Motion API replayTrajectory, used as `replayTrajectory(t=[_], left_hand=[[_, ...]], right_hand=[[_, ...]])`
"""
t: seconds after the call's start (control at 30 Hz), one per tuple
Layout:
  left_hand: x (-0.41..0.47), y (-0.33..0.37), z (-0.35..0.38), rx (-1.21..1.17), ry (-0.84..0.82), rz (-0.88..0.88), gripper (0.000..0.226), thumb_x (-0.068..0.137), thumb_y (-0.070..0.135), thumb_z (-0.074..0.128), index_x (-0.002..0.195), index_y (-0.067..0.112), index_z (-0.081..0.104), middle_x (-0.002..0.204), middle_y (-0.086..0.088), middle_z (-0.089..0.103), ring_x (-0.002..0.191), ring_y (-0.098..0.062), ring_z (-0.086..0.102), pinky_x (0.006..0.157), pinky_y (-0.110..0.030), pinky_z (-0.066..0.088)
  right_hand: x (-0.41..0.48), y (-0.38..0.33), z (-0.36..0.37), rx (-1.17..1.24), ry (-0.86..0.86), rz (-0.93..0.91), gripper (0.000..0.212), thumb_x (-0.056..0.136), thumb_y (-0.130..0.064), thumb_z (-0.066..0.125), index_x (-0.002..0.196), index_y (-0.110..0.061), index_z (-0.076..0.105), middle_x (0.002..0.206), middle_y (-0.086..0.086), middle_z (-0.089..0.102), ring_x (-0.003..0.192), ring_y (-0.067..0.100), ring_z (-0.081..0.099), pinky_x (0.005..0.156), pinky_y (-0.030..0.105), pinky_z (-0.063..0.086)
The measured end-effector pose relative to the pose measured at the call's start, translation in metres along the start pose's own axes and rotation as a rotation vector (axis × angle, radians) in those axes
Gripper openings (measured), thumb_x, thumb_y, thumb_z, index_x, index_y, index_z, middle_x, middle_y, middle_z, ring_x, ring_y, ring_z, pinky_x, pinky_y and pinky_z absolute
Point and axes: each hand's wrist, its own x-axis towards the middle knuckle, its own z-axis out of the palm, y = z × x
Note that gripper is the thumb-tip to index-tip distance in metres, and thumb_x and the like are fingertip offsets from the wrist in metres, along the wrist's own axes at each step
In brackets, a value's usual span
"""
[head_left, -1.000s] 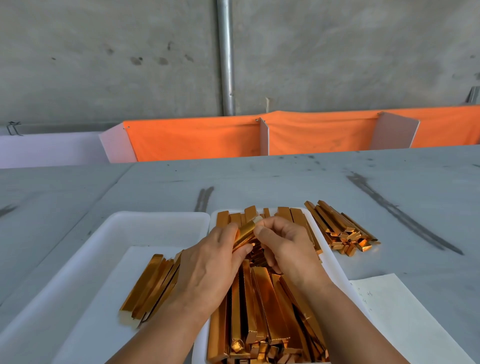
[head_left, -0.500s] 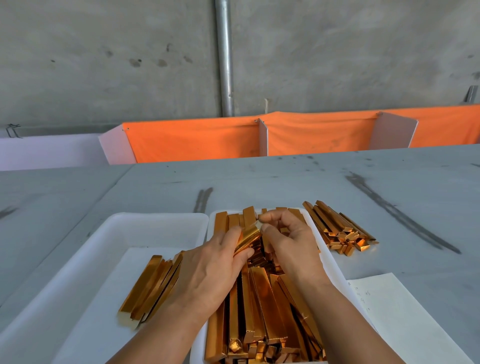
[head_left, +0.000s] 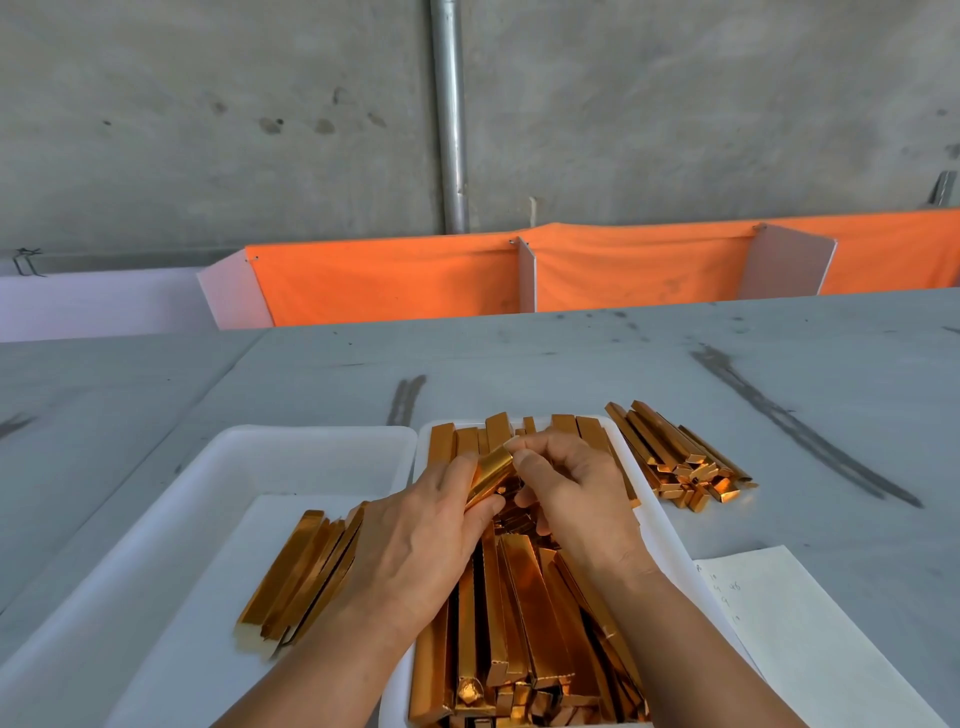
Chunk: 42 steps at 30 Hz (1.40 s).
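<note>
A shiny gold foil stick box (head_left: 491, 475) is held above the right white tray (head_left: 657, 525), which is packed with several more gold boxes (head_left: 530, 613). My left hand (head_left: 415, 551) grips its lower part. At its top end, the thumb and fingers of my right hand (head_left: 571, 493) pinch the flap. The left white tray (head_left: 156, 519) holds a small bundle of gold boxes (head_left: 296, 571) on a white sheet.
A loose pile of gold boxes (head_left: 675, 457) lies on the grey table (head_left: 519, 364) right of the trays. A white paper with handwriting (head_left: 810, 623) lies at lower right. Orange cloth dividers (head_left: 395, 280) and a concrete wall with a metal pipe (head_left: 449, 114) stand behind.
Both hands have stayed over the right tray with the same box. My right hand's fingers have shifted up to the box's top end and closed on it.
</note>
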Motion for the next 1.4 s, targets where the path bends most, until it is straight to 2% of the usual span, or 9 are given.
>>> replayTrajectory(t=[0.2, 0.33, 0.43, 0.63, 0.73, 0.87, 0.97, 1.1, 1.4], left_hand=[[0.001, 0.001, -0.003, -0.019, 0.005, -0.016, 0.069, 0.084, 0.066, 0.010, 0.133, 0.030, 0.042, 0.106, 0.013, 0.063, 0.080, -0.007, 0.063, 0.053, -0.015, 0.027], [0.001, 0.000, -0.001, -0.072, 0.001, -0.025, 0.065, 0.085, 0.066, 0.014, 0.132, 0.030, 0.042, 0.106, 0.011, 0.063, 0.081, -0.007, 0.063, 0.055, -0.016, 0.035], [0.001, -0.001, 0.000, -0.060, 0.013, -0.025, 0.067, 0.084, 0.068, 0.013, 0.132, 0.031, 0.041, 0.107, 0.013, 0.062, 0.083, -0.007, 0.063, 0.055, -0.015, 0.031], [0.001, -0.002, 0.000, -0.054, 0.019, -0.027, 0.070, 0.082, 0.069, 0.006, 0.129, 0.031, 0.042, 0.103, 0.013, 0.062, 0.081, -0.006, 0.062, 0.053, -0.015, 0.029], [0.001, -0.002, 0.001, -0.067, 0.026, -0.042, 0.071, 0.081, 0.069, 0.005, 0.128, 0.031, 0.042, 0.104, 0.013, 0.062, 0.082, -0.007, 0.063, 0.056, -0.016, 0.033], [0.002, -0.002, 0.000, -0.076, 0.033, -0.037, 0.070, 0.082, 0.070, 0.006, 0.126, 0.030, 0.043, 0.099, 0.014, 0.061, 0.076, -0.005, 0.060, 0.053, -0.013, 0.029], [0.002, -0.002, 0.000, -0.070, 0.029, -0.017, 0.065, 0.085, 0.069, 0.010, 0.122, 0.029, 0.044, 0.090, 0.016, 0.056, 0.067, -0.003, 0.050, 0.052, -0.013, 0.029], [0.001, -0.001, 0.000, -0.069, -0.003, 0.020, 0.060, 0.086, 0.071, 0.013, 0.120, 0.030, 0.041, 0.087, 0.019, 0.046, 0.065, -0.002, 0.045, 0.051, -0.009, 0.025], [0.001, -0.002, 0.001, -0.096, 0.005, 0.030, 0.062, 0.084, 0.072, 0.009, 0.122, 0.033, 0.039, 0.096, 0.013, 0.060, 0.075, -0.005, 0.060, 0.060, -0.020, 0.048]], right_hand=[[-0.003, -0.002, 0.003, -0.011, -0.027, -0.042, 0.022, 0.097, -0.020, 0.061, 0.087, -0.037, 0.070, 0.090, -0.009, 0.067, 0.060, 0.007, 0.066, 0.050, 0.010, 0.044], [-0.003, -0.001, 0.004, 0.037, -0.020, -0.029, 0.022, 0.096, -0.019, 0.062, 0.097, -0.041, 0.067, 0.066, -0.009, 0.069, 0.054, 0.007, 0.064, 0.048, 0.012, 0.045], [-0.003, -0.001, 0.003, 0.056, -0.031, -0.028, 0.027, 0.096, -0.019, 0.062, 0.099, -0.044, 0.069, 0.067, -0.012, 0.068, 0.053, 0.007, 0.063, 0.048, 0.011, 0.045], [-0.002, 0.002, 0.004, 0.085, -0.082, 0.017, 0.024, 0.096, -0.017, 0.062, 0.105, -0.038, 0.072, 0.082, -0.005, 0.074, 0.056, 0.010, 0.065, 0.043, 0.020, 0.047], [-0.002, 0.003, 0.004, 0.101, -0.118, 0.043, 0.024, 0.098, -0.021, 0.061, 0.114, -0.035, 0.070, 0.072, 0.008, 0.072, 0.055, 0.015, 0.063, 0.045, 0.021, 0.048], [0.000, -0.002, 0.000, 0.237, -0.054, 0.098, 0.023, 0.102, -0.028, 0.050, 0.118, -0.036, 0.065, 0.067, 0.011, 0.070, 0.047, 0.017, 0.058, 0.044, 0.022, 0.049], [0.004, -0.003, -0.003, 0.340, 0.027, 0.202, 0.025, 0.105, -0.026, 0.044, 0.114, -0.025, 0.067, 0.085, 0.010, 0.072, 0.043, 0.012, 0.058, 0.039, 0.021, 0.047], [0.005, -0.001, -0.005, 0.461, -0.004, 0.318, 0.026, 0.103, -0.025, 0.050, 0.102, -0.021, 0.075, 0.075, 0.006, 0.066, 0.052, 0.015, 0.058, 0.040, 0.023, 0.043], [0.005, 0.000, -0.004, 0.519, -0.131, 0.269, 0.014, 0.092, -0.022, 0.066, 0.094, -0.017, 0.079, 0.073, 0.009, 0.068, 0.053, 0.012, 0.056, 0.042, 0.020, 0.044]])
